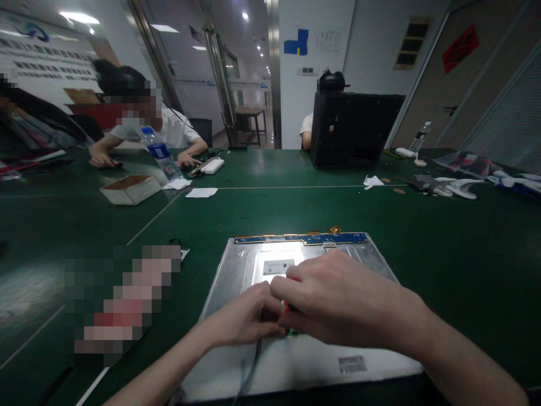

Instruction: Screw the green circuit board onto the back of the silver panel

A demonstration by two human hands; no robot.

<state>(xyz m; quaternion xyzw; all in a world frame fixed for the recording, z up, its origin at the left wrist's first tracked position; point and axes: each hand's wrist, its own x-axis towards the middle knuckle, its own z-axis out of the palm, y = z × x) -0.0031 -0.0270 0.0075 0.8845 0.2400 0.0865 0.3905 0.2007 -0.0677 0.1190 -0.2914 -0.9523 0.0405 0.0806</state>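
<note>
A flat silver metal panel (228, 282) lies on the green table in front of me, with a narrow blue circuit board (274, 239) along its far edge. Both hands meet over the panel's middle. The fingers of my left hand (249, 316) are bent against a small green board (292, 332), mostly hidden under the hands. My right hand (338, 299) is closed from above round something with a red part (286, 305); its shape is hidden. A grey cable (252, 366) runs from beneath my left hand to the panel's near edge.
A pixelated flat item (131, 299) lies left of the panel. Farther off are an open box (132, 190), a water bottle (160, 153), paper scraps (202, 193) and a black monitor-like case (357, 129). Two people sit across the table. Cables and bags lie far right.
</note>
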